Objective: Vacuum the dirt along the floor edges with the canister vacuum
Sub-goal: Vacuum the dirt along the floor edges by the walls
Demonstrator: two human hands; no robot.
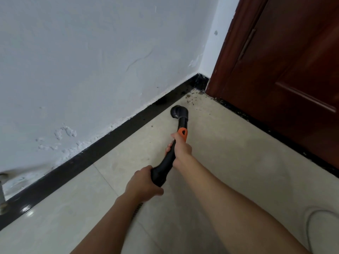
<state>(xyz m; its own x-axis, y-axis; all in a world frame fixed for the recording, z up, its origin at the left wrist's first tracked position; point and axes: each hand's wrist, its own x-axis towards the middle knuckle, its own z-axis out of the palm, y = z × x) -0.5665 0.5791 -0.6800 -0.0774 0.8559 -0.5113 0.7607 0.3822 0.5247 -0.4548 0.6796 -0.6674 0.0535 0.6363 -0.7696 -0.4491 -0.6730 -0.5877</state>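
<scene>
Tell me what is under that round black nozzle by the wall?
Pale floor tile lies around the nozzle; the patch beneath it is covered, so any dirt there cannot be seen. Loose dirt shows beyond it, in the corner.

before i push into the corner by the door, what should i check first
1. Left hand grips the rear end of the wand: ok.
2. Right hand grips just below the orange collar: ok.
3. Brush nozzle sits low beside the black baseboard; floor contact: cannot tell.
4. Dirt in the corner lies ahead of the nozzle, not picked up: not ok.
5. Door stands apart from the nozzle: ok.
6. Suction running: cannot tell.
</scene>
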